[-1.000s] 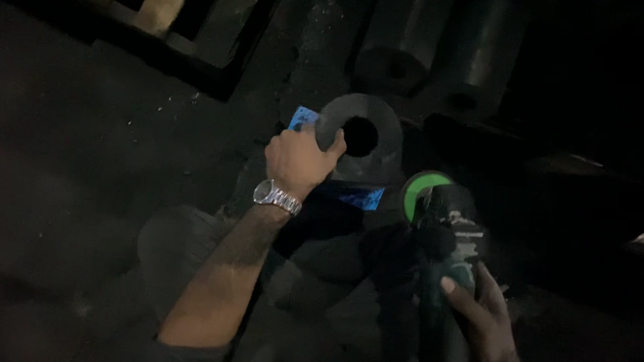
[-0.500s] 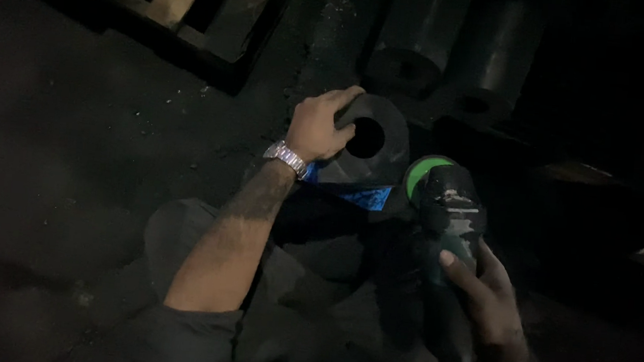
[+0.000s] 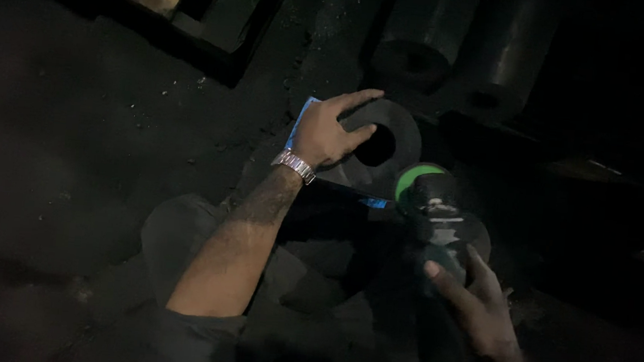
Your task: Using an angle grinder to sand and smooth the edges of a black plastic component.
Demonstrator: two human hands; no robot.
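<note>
left hand (image 3: 326, 133): fingers spread, flat on dark metal ring (image 3: 387, 152) | right hand (image 3: 474, 307): wrapped around green-capped grinder (image 3: 435, 214) | ring: thick, round-holed, on floor (image 3: 69, 143), just beside grinder

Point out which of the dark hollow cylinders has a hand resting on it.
The nearest cylinder, its round end face and hole turned up. The left hand lies on its rim; the two cylinders behind it are untouched.

The person is wearing a silver metal-link wristwatch (image 3: 294, 164) just behind the left hand (image 3: 325, 132), a dark sleeve (image 3: 191, 340) pushed above the elbow, and grey trousers (image 3: 178, 230); the right hand (image 3: 482, 307) is showing bare.
</note>
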